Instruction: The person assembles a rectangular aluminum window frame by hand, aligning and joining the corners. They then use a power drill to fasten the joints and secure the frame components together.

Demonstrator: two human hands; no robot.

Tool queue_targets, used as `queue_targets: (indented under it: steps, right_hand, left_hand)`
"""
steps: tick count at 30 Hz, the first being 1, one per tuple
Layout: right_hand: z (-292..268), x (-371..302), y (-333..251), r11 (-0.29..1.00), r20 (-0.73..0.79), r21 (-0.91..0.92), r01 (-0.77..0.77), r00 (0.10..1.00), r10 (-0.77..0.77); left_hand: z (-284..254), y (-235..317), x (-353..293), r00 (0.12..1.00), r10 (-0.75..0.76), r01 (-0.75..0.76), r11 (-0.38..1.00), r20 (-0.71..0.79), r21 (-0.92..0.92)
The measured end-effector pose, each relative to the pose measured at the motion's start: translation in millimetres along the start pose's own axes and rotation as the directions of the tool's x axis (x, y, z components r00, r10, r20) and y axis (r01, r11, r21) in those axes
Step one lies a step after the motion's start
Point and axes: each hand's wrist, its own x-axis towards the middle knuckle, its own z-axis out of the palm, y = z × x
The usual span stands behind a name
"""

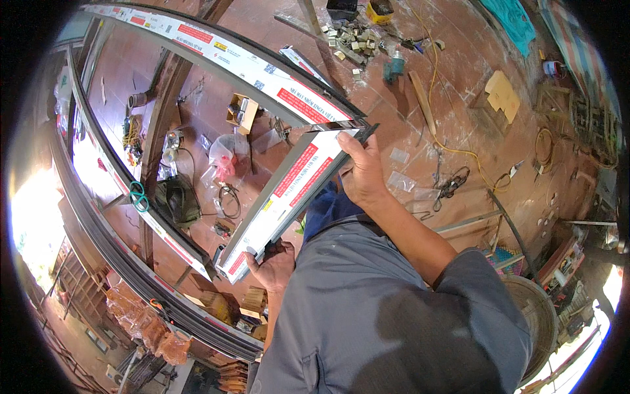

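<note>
A short metal frame profile (266, 220), covered with white and red printed film, lies slantwise in front of me. My right hand (362, 169) grips its far end, thumb on top and fingers underneath. At the near end my left hand (272, 268) is closed round the edge, its thumb on the film. The far end meets the mitred end of a long filmed profile (236, 65), a narrow dark gap showing between them. Close to the near end is the tip of a second long profile (164, 233); I cannot tell whether they touch.
Teal-handled scissors (138, 196) rest on the left profile. Dark wooden beams (161, 125) run below the frame. On the tiled floor are a cardboard box (242, 113), a green power tool (394, 67), small metal blocks (354, 41), a yellow cable (459, 150) and a wooden strip (422, 102).
</note>
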Motion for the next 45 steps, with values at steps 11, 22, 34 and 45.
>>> queue_targets:
  steps: [11, 22, 34, 45]
  right_hand:
    - [9, 26, -23, 0.963, 0.023, 0.270, -0.012, 1.000, 0.006]
    - [16, 40, -18, 0.980, -0.152, 0.197, -0.014, 0.987, 0.044]
    - [10, 58, -2, 0.978, -0.262, 0.201, 0.050, 0.965, 0.004]
    - [10, 33, -25, 0.919, 0.142, 0.357, -0.164, 0.982, 0.120]
  left_hand:
    - [9, -8, -4, 0.995, 0.085, -0.085, 0.996, -0.045, 0.004]
    - [-3, -6, 3, 0.997, 0.074, -0.074, 0.997, -0.002, 0.018]
    - [-15, -1, 0, 0.995, 0.021, -0.020, 1.000, 0.095, -0.019]
    - [-2, -6, 1, 0.993, 0.104, -0.109, 0.991, -0.059, -0.083]
